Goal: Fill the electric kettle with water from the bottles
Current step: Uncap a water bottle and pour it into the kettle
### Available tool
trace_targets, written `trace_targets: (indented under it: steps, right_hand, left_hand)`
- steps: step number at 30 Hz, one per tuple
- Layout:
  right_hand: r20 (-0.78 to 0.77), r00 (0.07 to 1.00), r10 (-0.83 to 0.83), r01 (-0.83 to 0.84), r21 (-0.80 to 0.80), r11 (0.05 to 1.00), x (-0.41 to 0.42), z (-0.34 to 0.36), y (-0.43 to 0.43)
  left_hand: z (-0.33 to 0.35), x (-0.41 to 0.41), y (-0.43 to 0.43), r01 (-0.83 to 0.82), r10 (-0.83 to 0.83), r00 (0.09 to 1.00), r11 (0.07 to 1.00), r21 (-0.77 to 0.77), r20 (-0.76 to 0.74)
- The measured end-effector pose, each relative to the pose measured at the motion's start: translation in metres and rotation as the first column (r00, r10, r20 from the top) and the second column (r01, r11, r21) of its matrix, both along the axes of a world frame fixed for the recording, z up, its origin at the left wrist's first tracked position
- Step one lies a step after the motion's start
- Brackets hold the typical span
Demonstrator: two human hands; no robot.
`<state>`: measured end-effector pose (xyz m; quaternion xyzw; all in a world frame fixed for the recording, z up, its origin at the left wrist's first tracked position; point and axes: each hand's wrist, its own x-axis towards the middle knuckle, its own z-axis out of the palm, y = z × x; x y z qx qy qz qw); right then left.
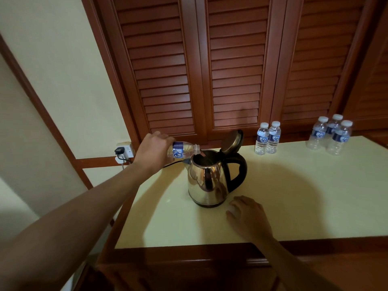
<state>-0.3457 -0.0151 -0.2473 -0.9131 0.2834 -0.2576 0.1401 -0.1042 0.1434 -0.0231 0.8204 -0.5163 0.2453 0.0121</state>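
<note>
A steel electric kettle [207, 181] with a black handle stands in the middle of the pale table top [304, 196], its lid tipped up and open. My left hand [154, 151] grips a small water bottle [184, 151] with a blue label, tilted sideways with its open mouth over the kettle's rim. My right hand [248, 217] rests on the table just in front and right of the kettle, fingers loosely curled over a small white thing, perhaps the bottle cap.
Two capped bottles [267, 138] stand behind the kettle to the right. Three more bottles [330, 134] stand at the far right. A wall socket [125, 152] with a black plug and cord is at the left. Louvered wooden doors [231, 70] rise behind the table.
</note>
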Motion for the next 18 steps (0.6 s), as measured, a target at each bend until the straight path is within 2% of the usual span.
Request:
trace_targets:
  steps: [18]
  right_hand:
    - [-0.027,1.0,0.007,-0.006,0.023,1.0,0.0001,-0.0004,-0.0011]
  left_hand:
    - [0.0045,-0.0009,-0.0005,-0.002,0.001,0.997,1.0,0.01,0.072]
